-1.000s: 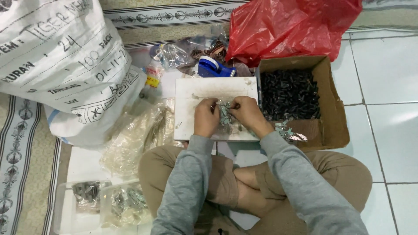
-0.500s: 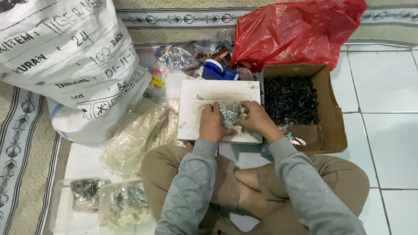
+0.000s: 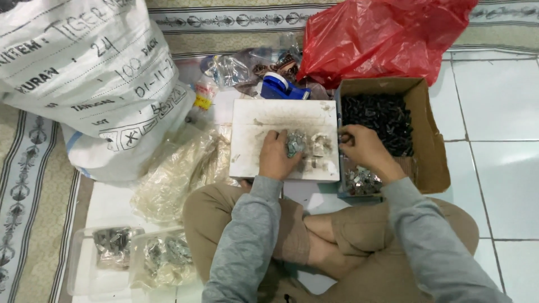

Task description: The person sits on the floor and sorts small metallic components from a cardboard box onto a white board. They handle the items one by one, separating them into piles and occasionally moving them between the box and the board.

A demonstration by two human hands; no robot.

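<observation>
Small metal parts [image 3: 296,143] are lying in a loose heap near the front edge of the white board [image 3: 281,118], under the fingertips of the left hand [image 3: 276,157], which is pressing down on them with fingers bent. The right hand [image 3: 362,147] is reaching over the board's right edge, fingers curled at the rim of the cardboard box [image 3: 429,140]; whether it is pinching anything, I cannot tell. Parts could be slipping off the board's front edge onto the floor if the pile is being pushed carelessly.
</observation>
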